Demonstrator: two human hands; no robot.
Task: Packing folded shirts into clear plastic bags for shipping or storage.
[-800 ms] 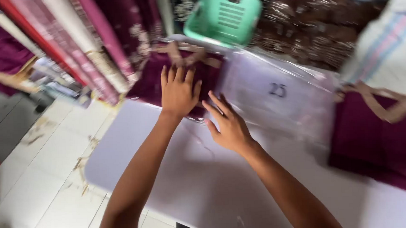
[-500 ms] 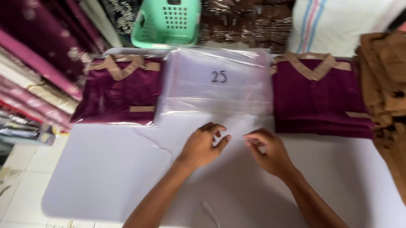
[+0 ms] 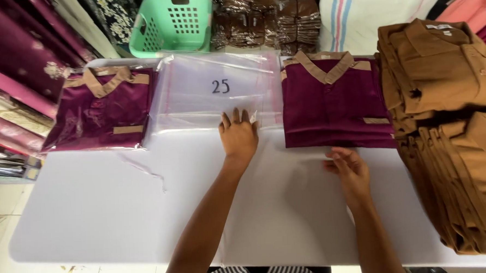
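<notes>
We have our left hand (image 3: 238,138) flat on the near edge of the bag stack (image 3: 216,91), fingers (image 3: 235,118) stretched out together and gripping nothing. The stack of clear bags lies at the back of the white counter (image 3: 93,203), between a bagged maroon shirt (image 3: 102,107) on its left and a pile of bare maroon shirts (image 3: 334,102) on its right. Our right hand (image 3: 349,167) rests on the counter just in front of that pile, fingers loosely curled and touching its near edge; we cannot tell whether they pinch anything. Brown shirts (image 3: 450,116) are heaped at the far right, and a green basket (image 3: 173,22) stands behind the bags.
</notes>
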